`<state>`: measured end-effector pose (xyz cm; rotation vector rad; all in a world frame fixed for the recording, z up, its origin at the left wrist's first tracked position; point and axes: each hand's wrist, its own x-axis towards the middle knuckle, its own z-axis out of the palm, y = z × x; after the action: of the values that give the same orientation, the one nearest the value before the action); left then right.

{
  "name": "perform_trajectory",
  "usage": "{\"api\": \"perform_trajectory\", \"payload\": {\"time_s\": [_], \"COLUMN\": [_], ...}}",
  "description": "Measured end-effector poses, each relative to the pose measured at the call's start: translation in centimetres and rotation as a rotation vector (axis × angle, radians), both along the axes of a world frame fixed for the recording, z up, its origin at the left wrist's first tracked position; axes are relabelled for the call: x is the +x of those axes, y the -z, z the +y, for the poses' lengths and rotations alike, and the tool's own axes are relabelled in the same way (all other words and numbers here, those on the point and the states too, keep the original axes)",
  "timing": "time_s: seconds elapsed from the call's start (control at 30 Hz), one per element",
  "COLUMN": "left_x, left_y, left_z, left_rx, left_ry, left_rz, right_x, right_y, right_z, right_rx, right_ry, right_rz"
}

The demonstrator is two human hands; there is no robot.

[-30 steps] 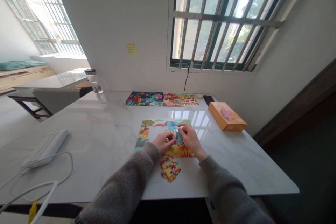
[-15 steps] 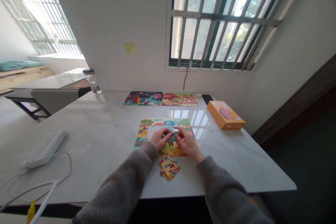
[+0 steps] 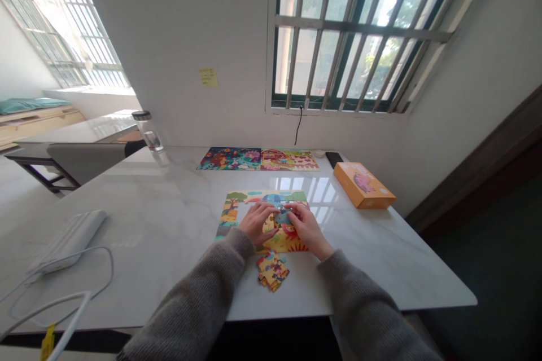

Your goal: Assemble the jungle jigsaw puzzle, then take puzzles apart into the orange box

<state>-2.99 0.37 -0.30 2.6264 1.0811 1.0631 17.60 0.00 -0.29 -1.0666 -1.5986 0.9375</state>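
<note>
A partly assembled animal jigsaw puzzle (image 3: 237,197) lies on the white table in front of me, with a gap around its middle. My right hand (image 3: 308,229) pinches a blue-grey puzzle piece (image 3: 283,216) between thumb and index finger, over the gap. To the left, my left hand (image 3: 256,223) hovers low over the puzzle, thumb and fingers apart, its fingertips near that piece. Between the puzzle and the table's front edge sits a small pile of loose puzzle pieces (image 3: 273,272).
Two finished puzzles, one dark (image 3: 231,159) and one farm scene (image 3: 290,160), lie along the wall. An orange box (image 3: 363,185) and a black phone (image 3: 334,159) are at the right. A bottle (image 3: 149,132) and a white power strip (image 3: 70,240) with cables stand left.
The left thumb has come away from the blue-grey piece, and the left fingers have spread. My right hand keeps the piece, now slightly farther up over the puzzle.
</note>
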Motion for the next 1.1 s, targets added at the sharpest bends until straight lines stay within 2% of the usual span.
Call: {"api": "perform_trajectory", "payload": {"time_s": [0.2,0.37,0.43,0.57,0.83,0.97,1.1], "left_x": [-0.3,-0.3,-0.3,-0.4,-0.5,-0.6,-0.7], "left_y": [-0.4,-0.6,-0.5,-0.3,0.1,0.3,0.6], "left_z": [0.2,0.2,0.2,0.3,0.7,0.8,0.8], "left_rx": [0.019,0.031,0.022,-0.004,-0.045,-0.143,-0.234], "left_ry": [-0.095,-0.072,-0.050,-0.064,-0.036,-0.020,-0.143], "left_rz": [-0.125,-0.160,-0.145,-0.154,-0.176,-0.120,-0.027], "right_x": [0.3,-0.1,-0.1,0.2,1.7,2.5,3.5], "right_y": [-0.8,-0.6,-0.7,-0.8,-1.0,-1.4,-0.9], "right_z": [-0.3,-0.5,-0.6,-0.7,-0.2,0.2,0.9], "right_rx": [-0.005,-0.140,-0.138,0.016,0.296,0.354,0.350], "right_ry": [0.016,-0.153,-0.169,-0.079,-0.064,-0.129,-0.085], "right_rz": [0.029,0.056,0.058,-0.053,-0.319,-0.358,-0.408]}}
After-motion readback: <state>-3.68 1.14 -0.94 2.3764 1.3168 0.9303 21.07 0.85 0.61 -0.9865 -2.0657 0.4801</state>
